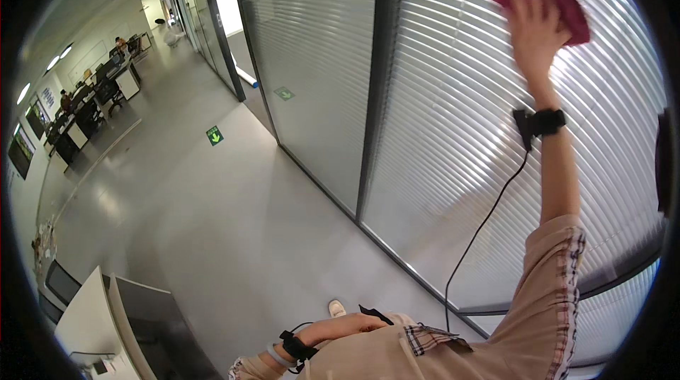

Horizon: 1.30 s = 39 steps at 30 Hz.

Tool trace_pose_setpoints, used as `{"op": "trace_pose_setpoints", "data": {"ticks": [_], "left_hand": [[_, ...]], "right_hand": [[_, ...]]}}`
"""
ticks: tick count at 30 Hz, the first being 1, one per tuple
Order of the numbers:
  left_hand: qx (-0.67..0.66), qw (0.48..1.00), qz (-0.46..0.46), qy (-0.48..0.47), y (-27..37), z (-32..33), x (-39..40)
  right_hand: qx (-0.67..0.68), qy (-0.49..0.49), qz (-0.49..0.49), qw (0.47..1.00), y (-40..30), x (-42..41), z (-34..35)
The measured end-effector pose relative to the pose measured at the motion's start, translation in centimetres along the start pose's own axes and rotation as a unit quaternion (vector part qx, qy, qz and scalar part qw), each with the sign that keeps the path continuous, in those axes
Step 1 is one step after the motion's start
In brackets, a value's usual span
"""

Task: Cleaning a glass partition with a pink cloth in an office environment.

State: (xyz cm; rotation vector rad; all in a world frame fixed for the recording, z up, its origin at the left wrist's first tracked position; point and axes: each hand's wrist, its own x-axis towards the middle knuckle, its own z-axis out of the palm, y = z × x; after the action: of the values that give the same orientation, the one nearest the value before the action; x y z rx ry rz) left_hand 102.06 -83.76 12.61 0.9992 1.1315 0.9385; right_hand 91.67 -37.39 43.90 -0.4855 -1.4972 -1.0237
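High on the right, my right hand [536,34] holds a dark red cloth [574,13] against a glass panel [451,93]. The fingers lie spread over the cloth, whose upper end runs out of the picture. Light horizontal blind slats show through the glass. A black strap with a small device [542,122] circles my right wrist, and a black cable [486,215] hangs from it. My left hand [348,326] rests low at the front of my beige shirt, beside a black flap. Its fingertips are hidden, so I cannot tell if it holds anything.
A dark frame post [374,88] splits the glass wall, and a doorway [226,3] stands farther along it. The grey floor [239,210] bears a green arrow sign [214,135]. A desk with a partition [151,316] is at lower left. Desks and office chairs [109,94] line the far left.
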Motion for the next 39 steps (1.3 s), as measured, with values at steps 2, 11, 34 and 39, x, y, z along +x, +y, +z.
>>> {"op": "trace_pose_setpoints", "data": {"ticks": [2,11,34,39], "left_hand": [[0.016,1.000,0.008,-0.003,-1.2,-1.8,-1.7],[0.003,0.994,0.062,0.087,-0.1,-6.0,-10.7],[0.017,0.975,-0.047,0.219,1.9,-31.7,-23.4],[-0.005,0.984,-0.102,0.145,-3.8,-39.4,-21.2]], "right_hand": [[0.020,-0.141,-0.125,0.982,-7.0,-6.1,-0.2],[0.229,-0.310,-0.391,0.836,-15.3,-18.6,-1.0],[0.350,-0.345,-0.472,0.732,-47.9,-21.3,12.3],[0.326,-0.417,-0.220,0.819,-46.7,-3.7,13.3]]}}
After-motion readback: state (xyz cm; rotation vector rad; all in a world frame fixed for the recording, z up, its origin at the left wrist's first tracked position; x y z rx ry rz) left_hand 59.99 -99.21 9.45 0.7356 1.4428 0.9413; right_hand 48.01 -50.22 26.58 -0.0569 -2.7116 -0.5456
